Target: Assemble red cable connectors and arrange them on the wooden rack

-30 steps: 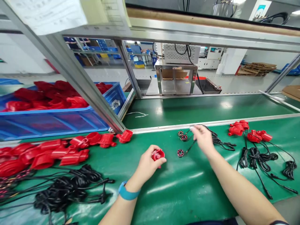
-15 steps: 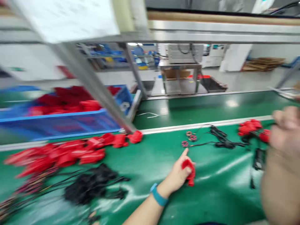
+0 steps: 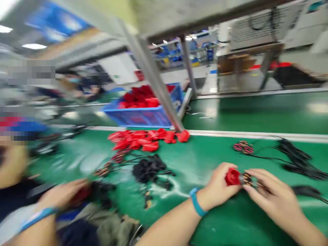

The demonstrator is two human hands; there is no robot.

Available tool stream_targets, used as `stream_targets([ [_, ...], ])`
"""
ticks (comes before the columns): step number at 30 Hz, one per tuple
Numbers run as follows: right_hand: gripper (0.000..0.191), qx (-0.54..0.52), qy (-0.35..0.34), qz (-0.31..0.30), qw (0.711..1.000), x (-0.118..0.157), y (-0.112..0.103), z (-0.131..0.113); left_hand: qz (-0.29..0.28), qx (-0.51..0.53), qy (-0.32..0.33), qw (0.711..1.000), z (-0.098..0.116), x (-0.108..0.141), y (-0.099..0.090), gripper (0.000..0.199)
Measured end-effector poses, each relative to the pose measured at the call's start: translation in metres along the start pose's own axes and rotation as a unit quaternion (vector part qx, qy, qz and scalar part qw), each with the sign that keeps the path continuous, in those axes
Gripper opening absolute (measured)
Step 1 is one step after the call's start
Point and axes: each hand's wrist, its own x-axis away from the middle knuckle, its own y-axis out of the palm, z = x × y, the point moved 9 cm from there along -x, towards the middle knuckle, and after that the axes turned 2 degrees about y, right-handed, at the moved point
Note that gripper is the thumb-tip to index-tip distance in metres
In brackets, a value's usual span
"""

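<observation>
Two grips clamped: left hand (image 3: 219, 186) on red housing (image 3: 232, 176), right hand (image 3: 274, 193) on ringed part (image 3: 246, 178) (blue wristband (image 3: 197, 202) blurred).

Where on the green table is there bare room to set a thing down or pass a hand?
Green surface shows bare between the red parts and the ring parts, and below the hands, between the forearms. It is crowded around the black cable pile and the cables at right.

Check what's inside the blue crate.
Red parts lie heaped in the blue crate. The slanted metal post hides some contents; anything under the top layer is covered.
</observation>
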Motion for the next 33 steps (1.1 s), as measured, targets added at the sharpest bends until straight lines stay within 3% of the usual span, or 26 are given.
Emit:
stream_targets([
  [4, 0.031, 0.029, 0.015, -0.04, 0.999, 0.006, 0.009, 0.003, -0.038, -0.034, 0.038, 0.998, 0.006, -0.001, 0.004, 0.043],
  [11, 0.03, 0.072, 0.015, -0.067, 0.995, 0.013, 0.016, 0.001, -0.051, -0.106, 0.071, 0.99, 0.004, 0.004, 0.006, 0.044],
  [20, 0.023, 0.127, 0.028, -0.122, 0.984, 0.016, 0.028, 0.006, -0.08, -0.108, 0.112, 0.985, 0.011, 0.002, 0.01, 0.046],
  [26, 0.028, 0.107, 0.046, -0.112, 0.987, 0.019, 0.028, 0.009, -0.09, -0.099, 0.07, 0.989, 0.005, 0.006, 0.012, 0.045],
  [33, 0.023, 0.089, 0.019, -0.119, 0.989, 0.018, 0.028, 0.0, -0.075, -0.137, 0.086, 0.984, 0.012, 0.004, 0.009, 0.043],
])
